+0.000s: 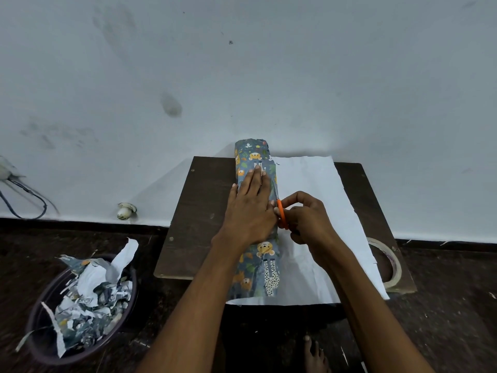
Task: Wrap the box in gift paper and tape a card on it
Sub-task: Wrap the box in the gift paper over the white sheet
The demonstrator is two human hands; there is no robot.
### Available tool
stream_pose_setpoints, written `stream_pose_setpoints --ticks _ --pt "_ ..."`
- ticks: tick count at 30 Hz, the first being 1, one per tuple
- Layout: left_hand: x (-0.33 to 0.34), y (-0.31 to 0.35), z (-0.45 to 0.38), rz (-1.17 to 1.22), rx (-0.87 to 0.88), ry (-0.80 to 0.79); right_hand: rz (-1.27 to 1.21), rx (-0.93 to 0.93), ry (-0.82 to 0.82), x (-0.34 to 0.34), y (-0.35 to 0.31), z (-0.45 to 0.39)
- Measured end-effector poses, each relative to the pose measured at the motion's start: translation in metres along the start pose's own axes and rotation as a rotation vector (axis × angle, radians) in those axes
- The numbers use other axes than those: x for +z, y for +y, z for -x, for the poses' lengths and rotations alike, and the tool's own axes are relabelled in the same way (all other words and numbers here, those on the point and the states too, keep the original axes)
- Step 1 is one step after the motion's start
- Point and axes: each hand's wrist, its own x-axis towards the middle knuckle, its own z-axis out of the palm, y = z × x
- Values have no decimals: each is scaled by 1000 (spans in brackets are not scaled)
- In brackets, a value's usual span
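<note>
Left hand (pixel 248 208) flat on wrapped box (pixel 255 211), long axis pointing away; right hand (pixel 306 219) grips orange scissors (pixel 281 214) at paper (pixel 317 211).

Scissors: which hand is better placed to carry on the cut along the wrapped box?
Right. The right hand grips the orange scissors at the paper's edge, while the left hand lies flat on the wrapped box.

Matt printed paper (pixel 255 200) with a plain white underside covers the dark wooden table (pixel 199 211), beside orange plastic scissors (pixel 281 211) and glossy tape (pixel 391 265).
</note>
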Motion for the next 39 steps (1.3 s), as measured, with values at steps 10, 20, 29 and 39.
stream_pose_setpoints --ticks 10,20,29,39 --pt "0 -1 1 -16 10 6 -11 23 15 2 -3 -4" --pt "0 0 1 -27 6 -8 57 -28 10 0 -6 -7" --pt "0 0 1 -48 0 -13 11 -28 2 -1 -9 -8" --pt "0 1 1 -26 6 21 15 -13 16 1 -10 -19"
